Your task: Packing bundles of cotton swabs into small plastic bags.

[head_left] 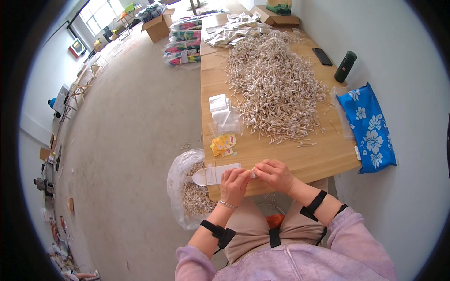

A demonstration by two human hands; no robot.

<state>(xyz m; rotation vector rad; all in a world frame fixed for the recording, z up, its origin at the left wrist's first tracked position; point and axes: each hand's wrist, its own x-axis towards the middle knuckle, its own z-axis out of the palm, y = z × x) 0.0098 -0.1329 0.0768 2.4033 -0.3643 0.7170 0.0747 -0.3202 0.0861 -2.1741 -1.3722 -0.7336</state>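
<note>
My left hand (234, 184) and my right hand (275, 174) meet over the near edge of the wooden table (318, 164). The fingers of both are pinched together around a small white thing (254, 173), mostly covered by the fingertips, so its kind cannot be made out. Under and beside my left hand lies a flat white strip-like piece (218, 174) with a rounded end jutting past the table's left edge. Farther up rest several small yellow cards (223, 144) and a stack of clear and white plastic bags (220, 110). A large heap of cotton swabs (276, 84) covers the table's middle.
Below the table's left edge stands a clear plastic sack (180, 187) of cotton swabs. Packed white bags (236, 29) and a cardboard box (276, 18) sit at the far end. Along the right wall are a phone (322, 56), a dark bottle (345, 67) and a blue flowered package (370, 129).
</note>
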